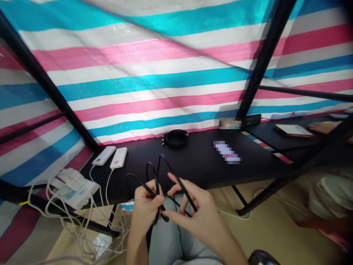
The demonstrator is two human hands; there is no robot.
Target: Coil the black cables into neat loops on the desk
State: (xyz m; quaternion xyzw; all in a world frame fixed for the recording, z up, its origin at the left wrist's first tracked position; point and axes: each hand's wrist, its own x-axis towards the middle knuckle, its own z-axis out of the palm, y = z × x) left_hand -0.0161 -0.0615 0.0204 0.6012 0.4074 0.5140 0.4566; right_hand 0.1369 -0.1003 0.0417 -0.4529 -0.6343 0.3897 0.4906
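Note:
Loose loops of a black cable [149,169] rise above my hands at the front edge of the black table. My left hand [146,202] is closed around the gathered strands, its thumb pressed over them. Facing it, my right hand [202,208] has its thumb and index finger apart, while its other fingers curl around a strand that runs into the palm. The cable's ends cannot be made out. Behind the hands, a second black cable [176,138], coiled with its plugs showing, lies at the back of the table.
Two white power banks [104,156] with cords lie on the table's left. Beside them, a white power strip [78,189] sits among tangled white cables. A blurred-out phone-like object [227,152] lies on the right. Black frame posts [255,73] flank the table. Another person's hand [321,127] shows far right.

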